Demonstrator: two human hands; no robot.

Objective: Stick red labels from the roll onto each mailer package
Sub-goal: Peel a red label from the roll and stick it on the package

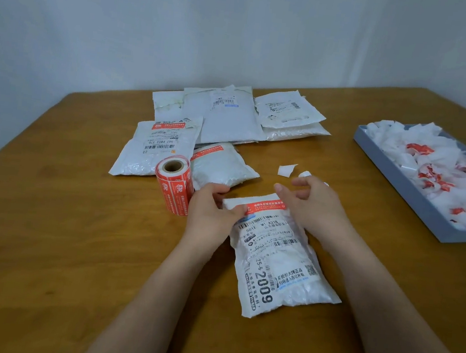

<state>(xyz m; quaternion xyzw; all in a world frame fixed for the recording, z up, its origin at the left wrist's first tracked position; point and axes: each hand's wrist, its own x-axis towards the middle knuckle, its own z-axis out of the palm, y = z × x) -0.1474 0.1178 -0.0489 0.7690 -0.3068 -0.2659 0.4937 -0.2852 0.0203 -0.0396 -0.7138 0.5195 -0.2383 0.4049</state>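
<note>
Nearest, a white plastic mailer package [275, 256] lies on the brown wooden table [44, 242]; a red label [266, 204] crosses its far end. Left hand [210, 211] pinches that end; right hand [315, 206] hovers, fingers loosely curled (holding nothing visible). Red label roll [173, 188] stands at ten o'clock, more mailers [227, 117] at twelve, grey scrap tray [434, 182] at two.
</note>
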